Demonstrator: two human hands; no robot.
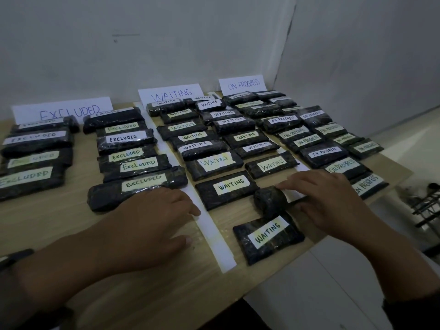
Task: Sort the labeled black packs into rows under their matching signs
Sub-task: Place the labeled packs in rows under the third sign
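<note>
Three paper signs stand at the back of the table: EXCLUDED point(62, 110), WAITING point(171, 93) and ON PROGRESS point(242, 84). Rows of labeled black packs lie under each. My right hand point(326, 198) grips a black pack point(270, 201) in the right WAITING row, fingers over its white label, thumb below it. A WAITING pack point(267, 236) lies skewed just in front of it; another point(226, 188) lies to its left. My left hand point(154, 215) rests flat on the table, fingertips on the white paper strip point(214, 236), touching the nearest EXCLUDED pack point(135, 190).
The wooden table point(152, 294) ends close on the right, its edge running diagonally past the ON PROGRESS packs point(323, 152). A dark metal rack point(426, 206) stands beyond that edge. White walls close off the back and right side.
</note>
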